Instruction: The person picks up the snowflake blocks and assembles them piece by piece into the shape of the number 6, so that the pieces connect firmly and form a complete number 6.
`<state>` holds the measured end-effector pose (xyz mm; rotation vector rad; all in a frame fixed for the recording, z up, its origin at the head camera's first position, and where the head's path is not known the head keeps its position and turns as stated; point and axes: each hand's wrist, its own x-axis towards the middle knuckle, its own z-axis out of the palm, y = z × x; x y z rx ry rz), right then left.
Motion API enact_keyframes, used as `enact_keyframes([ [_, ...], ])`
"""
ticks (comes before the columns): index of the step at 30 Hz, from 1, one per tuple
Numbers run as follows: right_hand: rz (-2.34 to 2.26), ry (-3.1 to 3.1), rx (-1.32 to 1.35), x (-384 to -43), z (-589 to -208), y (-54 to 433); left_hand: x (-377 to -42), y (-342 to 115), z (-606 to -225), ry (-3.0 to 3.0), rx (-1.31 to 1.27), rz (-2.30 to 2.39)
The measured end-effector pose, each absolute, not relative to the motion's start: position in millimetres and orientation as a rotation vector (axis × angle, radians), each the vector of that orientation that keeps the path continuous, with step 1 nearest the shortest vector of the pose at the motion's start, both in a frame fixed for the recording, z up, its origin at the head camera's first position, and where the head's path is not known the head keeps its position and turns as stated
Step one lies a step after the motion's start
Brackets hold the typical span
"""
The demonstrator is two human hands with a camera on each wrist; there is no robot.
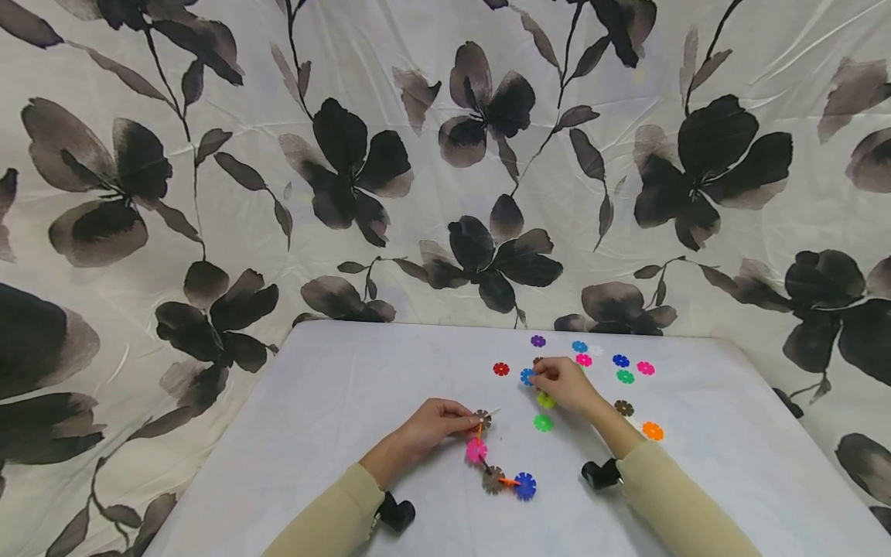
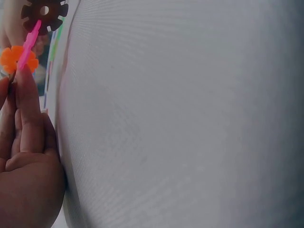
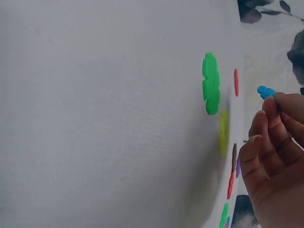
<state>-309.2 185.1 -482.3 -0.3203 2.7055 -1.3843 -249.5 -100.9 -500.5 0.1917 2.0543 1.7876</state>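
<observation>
My left hand (image 1: 433, 427) pinches a brown notched disc (image 1: 485, 418) at the near end of a linked chain of interlocking flower-shaped plastic discs. Down from it run an orange disc (image 2: 10, 58) seen flat in the left wrist view, a pink disc (image 1: 476, 451), another brown disc (image 1: 493, 480) and a dark blue disc (image 1: 525, 486), joined by discs turned edge-on. A white piece (image 1: 494, 411) sticks out beside the pinched disc. Farther right, my right hand (image 1: 567, 384) pinches a light blue disc (image 3: 265, 92) between thumb and forefinger, raised off the cloth in the right wrist view.
Loose discs lie around the right hand: red (image 1: 500, 369), purple (image 1: 538, 340), yellow (image 1: 546, 400), green (image 1: 543, 423), orange (image 1: 652, 431), brown (image 1: 623, 408) and several others. A white cloth covers the table (image 1: 313, 387). Floral fabric (image 1: 390, 77) hangs behind its far edge.
</observation>
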Motion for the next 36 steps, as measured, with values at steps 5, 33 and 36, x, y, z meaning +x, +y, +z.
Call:
enact_keyframes([
  [5,-1.437,2.656,-0.323,-301,-478,185,-249,-101,-500,2.055,0.193,1.785],
  [33,-1.689,2.242,-0.435,-265,-482,170,-251,-101,-503,2.044,0.222,1.786],
  [36,-1.711,2.209,-0.442,-263,-483,167,-251,-101,-502,2.046,0.237,1.788],
])
